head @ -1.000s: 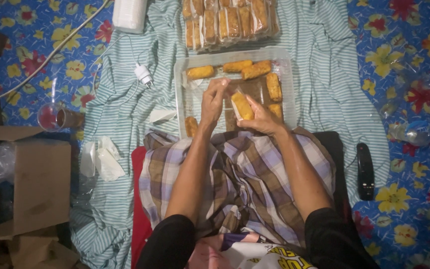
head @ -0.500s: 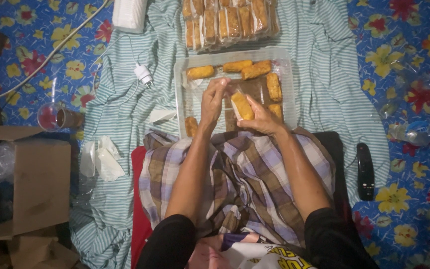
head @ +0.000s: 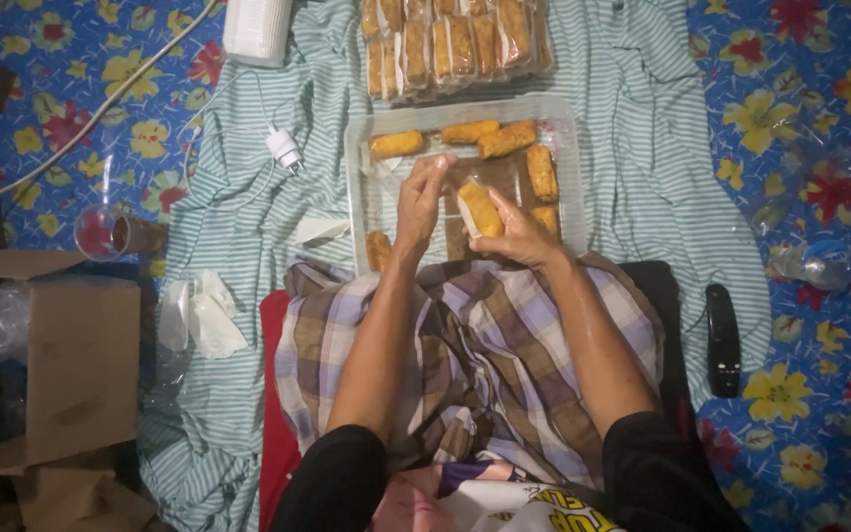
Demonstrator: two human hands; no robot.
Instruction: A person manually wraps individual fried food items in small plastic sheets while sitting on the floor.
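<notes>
My right hand point(head: 514, 234) holds a golden fried roll point(head: 481, 208) in a clear wrapper over the near part of a clear plastic tray point(head: 360, 148). My left hand point(head: 420, 202) is beside it, fingers pinching the wrapper's edge. Several more fried rolls point(head: 504, 139) lie loose in the tray. Beyond the tray sits a stack of wrapped rolls point(head: 455, 44). A plaid cloth point(head: 485, 365) covers my lap.
A striped green cloth point(head: 248, 227) lies over a blue floral mat point(head: 819, 118). A white charger point(head: 285, 148) with cable, a white container point(head: 258, 30), a glass point(head: 100, 232), cardboard boxes point(head: 61, 365), folded plastic bags point(head: 199, 315), a black remote point(head: 722, 340) and a plastic bottle point(head: 810, 264) surround me.
</notes>
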